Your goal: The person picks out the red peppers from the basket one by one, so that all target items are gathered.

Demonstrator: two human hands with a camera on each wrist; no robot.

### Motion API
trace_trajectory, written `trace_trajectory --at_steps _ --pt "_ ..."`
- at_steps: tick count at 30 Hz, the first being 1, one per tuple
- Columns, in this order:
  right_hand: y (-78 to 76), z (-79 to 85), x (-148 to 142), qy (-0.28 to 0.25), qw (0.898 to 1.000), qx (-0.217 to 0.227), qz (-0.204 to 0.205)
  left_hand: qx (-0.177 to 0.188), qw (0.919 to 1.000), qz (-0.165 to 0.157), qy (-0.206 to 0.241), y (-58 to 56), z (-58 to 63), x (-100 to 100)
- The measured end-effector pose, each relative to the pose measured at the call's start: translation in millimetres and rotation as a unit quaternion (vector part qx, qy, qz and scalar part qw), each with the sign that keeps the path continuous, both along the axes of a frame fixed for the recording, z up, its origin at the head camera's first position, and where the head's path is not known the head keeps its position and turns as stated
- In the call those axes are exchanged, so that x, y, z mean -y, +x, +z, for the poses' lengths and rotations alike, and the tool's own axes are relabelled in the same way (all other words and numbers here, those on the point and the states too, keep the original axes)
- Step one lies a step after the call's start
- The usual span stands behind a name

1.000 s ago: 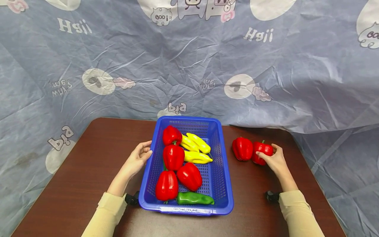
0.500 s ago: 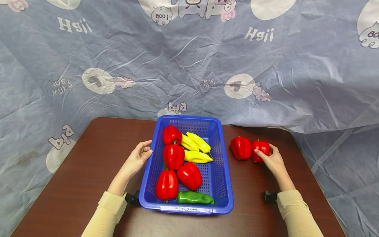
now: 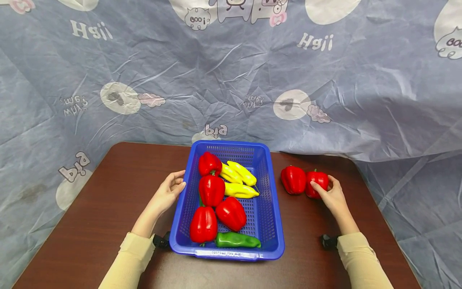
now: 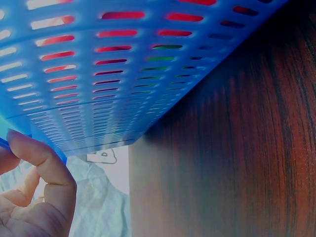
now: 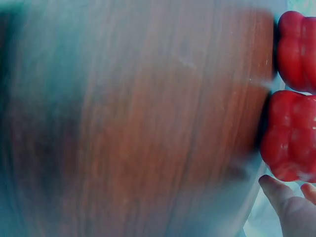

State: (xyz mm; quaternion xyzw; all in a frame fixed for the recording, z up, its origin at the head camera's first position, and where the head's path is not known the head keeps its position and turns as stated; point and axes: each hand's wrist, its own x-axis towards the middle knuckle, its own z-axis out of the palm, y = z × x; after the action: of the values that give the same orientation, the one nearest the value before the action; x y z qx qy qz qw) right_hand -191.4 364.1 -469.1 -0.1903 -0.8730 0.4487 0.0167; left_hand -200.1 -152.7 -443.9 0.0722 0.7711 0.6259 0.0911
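A blue slotted basket (image 3: 268,208) stands mid-table and holds several red peppers (image 3: 211,190), yellow peppers (image 3: 240,191) and one green pepper (image 3: 237,241). My left hand (image 3: 172,189) grips the basket's left rim; the left wrist view shows the fingers (image 4: 37,163) curled at the basket's wall (image 4: 98,74). To the basket's right, my right hand (image 3: 327,192) grips a red pepper (image 3: 317,180) on the table, fingers curled round it. That held pepper (image 5: 291,138) touches a second red pepper (image 3: 293,180) on its left, the loose pepper (image 5: 296,49) at the far top in the right wrist view.
The dark brown wooden table (image 3: 108,200) has rounded corners, with its far edge just behind the basket. A crumpled blue printed cloth (image 3: 231,80) hangs behind and drapes past the table's right side.
My right hand and its red pepper have edged slightly left, along with the pepper beside it. The left hand and the basket have stayed put.
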Motion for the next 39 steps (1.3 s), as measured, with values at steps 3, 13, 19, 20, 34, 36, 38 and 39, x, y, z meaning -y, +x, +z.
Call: trace_trajectory --at_steps 3,13,19,20,34,36,38,39 --pt "1.4 2.5 -2 -0.006 1.0 -0.002 0.002 -0.002 1.0 -0.001 0.001 -0.2 0.0 0" --pt "9.4 27.2 3 0.028 0.997 -0.061 -0.032 -0.009 0.9999 -0.006 0.0 0.4 1.3 -1" --pt "11.2 56.6 21 0.007 0.992 -0.119 -0.027 -0.007 1.0 -0.003 0.005 0.2 1.6 -1" --pt "11.0 61.5 25 0.002 0.992 -0.127 -0.021 -0.007 1.0 -0.003 0.004 0.1 1.7 -1" --pt "14.7 126.4 103 -0.052 0.981 -0.149 0.116 -0.015 0.9994 -0.009 -0.031 -0.9 5.5 0" --pt "14.3 133.9 115 -0.065 0.978 -0.151 0.128 -0.014 0.9992 -0.006 -0.038 -1.3 6.2 0" --pt "13.1 139.6 127 -0.077 0.975 -0.155 0.138 -0.013 0.9989 -0.005 -0.045 -1.3 6.7 -1" --pt "12.4 141.6 133 -0.082 0.974 -0.157 0.144 -0.014 0.9987 -0.005 -0.05 -1.3 7.0 -1"
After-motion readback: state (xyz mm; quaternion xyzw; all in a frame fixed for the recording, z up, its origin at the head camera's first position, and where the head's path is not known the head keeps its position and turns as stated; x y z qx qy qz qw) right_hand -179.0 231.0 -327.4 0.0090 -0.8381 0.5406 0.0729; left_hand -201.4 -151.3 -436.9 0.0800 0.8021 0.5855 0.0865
